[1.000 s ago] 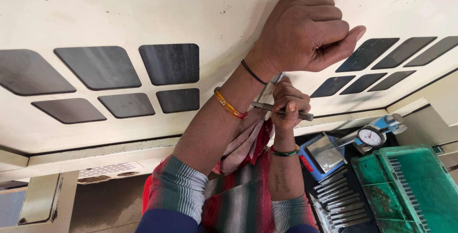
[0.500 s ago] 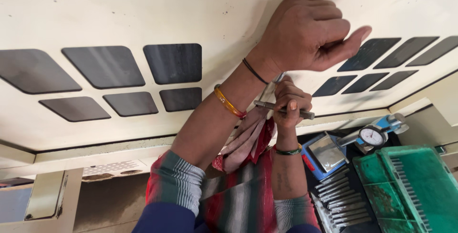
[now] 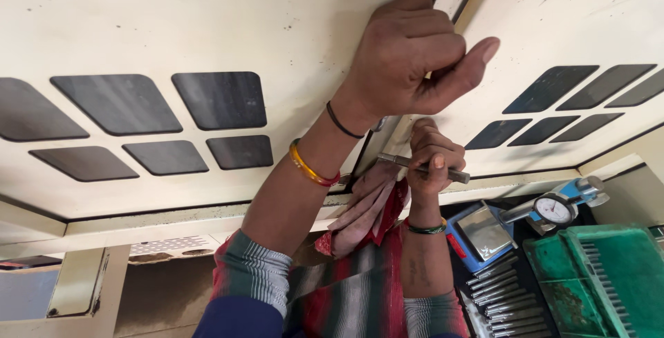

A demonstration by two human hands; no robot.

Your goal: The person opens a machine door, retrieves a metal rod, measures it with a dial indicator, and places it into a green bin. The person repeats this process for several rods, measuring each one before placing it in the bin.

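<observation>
left hand (image 3: 415,54) fisted against cream panel (image 3: 207,26), holding nothing visible; right hand (image 3: 432,158) clamped on metal rod (image 3: 423,168).

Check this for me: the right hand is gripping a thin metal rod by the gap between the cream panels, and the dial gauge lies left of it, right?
Not quite. In the head view the right hand grips the metal rod, but the dial gauge lies to its right, not left.
</observation>
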